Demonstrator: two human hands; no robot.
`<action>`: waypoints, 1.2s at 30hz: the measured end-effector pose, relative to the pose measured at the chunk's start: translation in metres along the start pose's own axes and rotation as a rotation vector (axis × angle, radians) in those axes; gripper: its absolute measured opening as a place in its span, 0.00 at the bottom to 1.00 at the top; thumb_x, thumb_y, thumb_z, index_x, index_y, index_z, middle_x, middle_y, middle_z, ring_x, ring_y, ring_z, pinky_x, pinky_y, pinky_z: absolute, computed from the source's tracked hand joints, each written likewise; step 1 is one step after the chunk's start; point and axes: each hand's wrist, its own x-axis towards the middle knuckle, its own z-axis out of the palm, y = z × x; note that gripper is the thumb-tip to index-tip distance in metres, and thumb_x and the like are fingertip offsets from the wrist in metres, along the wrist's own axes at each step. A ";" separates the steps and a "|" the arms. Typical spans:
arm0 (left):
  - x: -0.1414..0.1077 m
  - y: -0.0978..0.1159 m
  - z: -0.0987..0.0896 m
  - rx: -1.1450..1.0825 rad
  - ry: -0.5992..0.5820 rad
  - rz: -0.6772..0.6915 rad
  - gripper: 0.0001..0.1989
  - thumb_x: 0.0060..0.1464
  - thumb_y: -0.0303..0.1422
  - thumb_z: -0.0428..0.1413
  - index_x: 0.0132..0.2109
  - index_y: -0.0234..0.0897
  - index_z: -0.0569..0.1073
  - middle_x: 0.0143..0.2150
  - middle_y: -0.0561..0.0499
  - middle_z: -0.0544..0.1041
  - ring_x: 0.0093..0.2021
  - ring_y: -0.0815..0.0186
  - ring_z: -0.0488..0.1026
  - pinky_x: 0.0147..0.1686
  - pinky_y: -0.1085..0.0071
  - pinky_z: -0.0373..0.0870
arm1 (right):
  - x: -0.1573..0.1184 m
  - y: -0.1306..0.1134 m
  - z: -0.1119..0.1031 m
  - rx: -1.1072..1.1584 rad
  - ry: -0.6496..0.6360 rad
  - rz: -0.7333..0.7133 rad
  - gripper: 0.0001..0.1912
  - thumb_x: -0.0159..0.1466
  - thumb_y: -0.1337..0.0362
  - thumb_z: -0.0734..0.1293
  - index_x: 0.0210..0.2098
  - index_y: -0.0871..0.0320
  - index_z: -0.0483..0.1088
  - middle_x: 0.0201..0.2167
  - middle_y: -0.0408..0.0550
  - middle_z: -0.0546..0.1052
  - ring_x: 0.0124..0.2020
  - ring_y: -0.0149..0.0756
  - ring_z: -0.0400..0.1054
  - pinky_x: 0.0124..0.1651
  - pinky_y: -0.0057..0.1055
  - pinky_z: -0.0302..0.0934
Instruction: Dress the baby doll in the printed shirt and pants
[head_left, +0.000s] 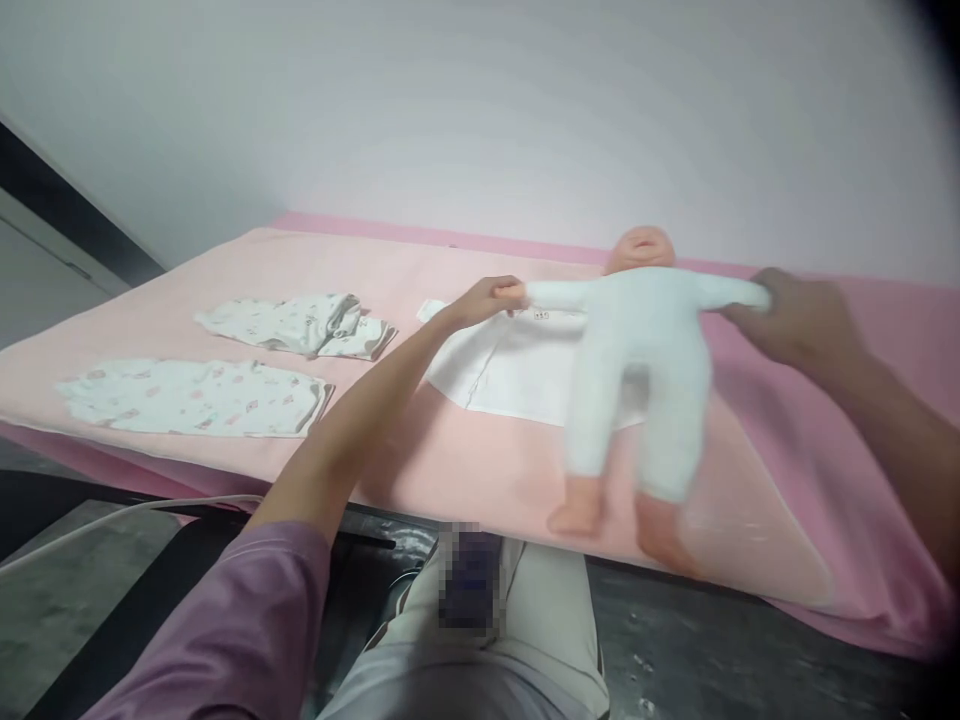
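A baby doll [649, 330] with a white cloth body and flesh-coloured head, hands and feet hangs by its outstretched arms above the pink-covered table. My left hand [487, 300] pinches the doll's small hand on the left. At the other side, my right hand [802, 315] is wrapped round the end of the opposite arm. The legs dangle near the table's front edge, slightly blurred. Behind and to the left of the doll lies a white garment [502, 365], spread flat and partly hidden by it.
Two folded patterned baby garments lie on the left: one printed piece [292, 325] at the back, another [195, 397] nearer the front. A pale pink sheet [420, 455] covers the table over a darker pink cloth [840, 500]. A white cable [142, 515] runs below the left edge. The wall stands behind.
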 end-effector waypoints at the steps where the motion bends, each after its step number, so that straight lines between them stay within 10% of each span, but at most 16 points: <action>1: -0.005 -0.006 -0.012 -0.004 0.070 -0.054 0.04 0.62 0.29 0.68 0.39 0.38 0.80 0.39 0.44 0.85 0.45 0.54 0.82 0.54 0.57 0.75 | 0.002 -0.014 0.006 0.012 -0.045 -0.014 0.17 0.76 0.49 0.73 0.52 0.56 0.77 0.47 0.73 0.83 0.40 0.53 0.71 0.45 0.48 0.61; 9: -0.027 -0.060 -0.057 -0.430 0.035 -0.206 0.08 0.60 0.30 0.69 0.47 0.34 0.83 0.47 0.41 0.87 0.52 0.54 0.85 0.56 0.58 0.79 | 0.005 -0.081 0.082 0.066 -0.183 -0.051 0.21 0.71 0.48 0.68 0.56 0.55 0.72 0.45 0.62 0.81 0.42 0.55 0.72 0.44 0.43 0.60; 17: -0.030 -0.071 -0.042 -0.097 0.008 -0.168 0.12 0.63 0.41 0.72 0.43 0.38 0.83 0.40 0.44 0.84 0.44 0.53 0.80 0.51 0.56 0.75 | 0.001 -0.093 0.105 0.039 -0.182 -0.025 0.23 0.67 0.53 0.67 0.57 0.59 0.74 0.57 0.70 0.79 0.60 0.68 0.71 0.59 0.57 0.67; 21: -0.019 -0.066 -0.025 0.260 0.057 -0.090 0.14 0.66 0.47 0.67 0.39 0.42 0.79 0.46 0.42 0.84 0.60 0.42 0.75 0.65 0.51 0.69 | 0.004 -0.159 0.091 0.254 -0.023 -0.384 0.26 0.68 0.58 0.65 0.62 0.57 0.76 0.64 0.66 0.78 0.68 0.67 0.67 0.71 0.62 0.61; 27: -0.018 -0.063 -0.001 0.543 -0.030 -0.117 0.27 0.73 0.60 0.53 0.52 0.40 0.80 0.64 0.35 0.81 0.73 0.30 0.64 0.74 0.33 0.50 | 0.032 -0.243 0.112 0.376 -0.514 -0.847 0.29 0.74 0.48 0.66 0.67 0.55 0.77 0.68 0.60 0.79 0.66 0.64 0.72 0.70 0.58 0.65; 31: -0.023 -0.074 0.008 0.625 0.017 -0.081 0.32 0.68 0.62 0.59 0.65 0.44 0.76 0.69 0.35 0.76 0.72 0.31 0.65 0.72 0.39 0.53 | 0.047 -0.241 0.131 0.375 -0.553 -0.763 0.32 0.75 0.38 0.65 0.63 0.55 0.79 0.61 0.60 0.83 0.62 0.62 0.74 0.65 0.55 0.67; 36: -0.020 -0.087 0.010 0.664 0.059 -0.098 0.16 0.69 0.45 0.61 0.57 0.44 0.74 0.63 0.39 0.77 0.68 0.37 0.67 0.67 0.45 0.58 | 0.044 -0.221 0.129 0.495 -0.529 -0.664 0.32 0.70 0.31 0.70 0.53 0.51 0.81 0.56 0.54 0.84 0.56 0.58 0.76 0.58 0.49 0.69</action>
